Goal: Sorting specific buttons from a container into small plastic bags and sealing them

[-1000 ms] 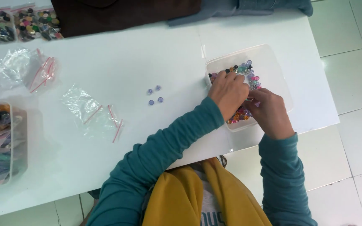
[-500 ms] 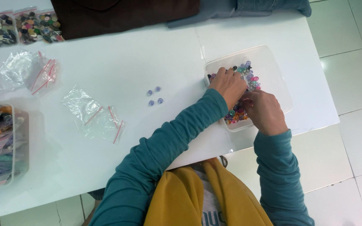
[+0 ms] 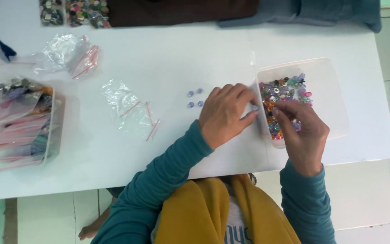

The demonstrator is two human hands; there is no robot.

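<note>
A clear plastic tub (image 3: 328, 97) on the white table (image 3: 168, 58) holds a heap of small coloured buttons (image 3: 283, 90). My right hand (image 3: 301, 133) reaches into the tub, its curled fingertips down among the buttons; what they pinch is hidden. My left hand (image 3: 226, 113) lies on the table just left of the tub's rim, with thumb and fingers pinched on what looks like a small pale button. Several small purple buttons (image 3: 194, 98) lie in a cluster on the table, just left of that hand.
Empty clear zip bags (image 3: 129, 108) with red seals lie mid-table, and more of these bags (image 3: 71, 54) at the back left. A clear box (image 3: 21, 119) stuffed with filled bags stands at the left edge. Two button trays (image 3: 75, 11) and dark cloth (image 3: 181, 10) line the far edge.
My left hand has come out of the tub and moved left onto the table beside its rim. My right hand stays in the buttons.
</note>
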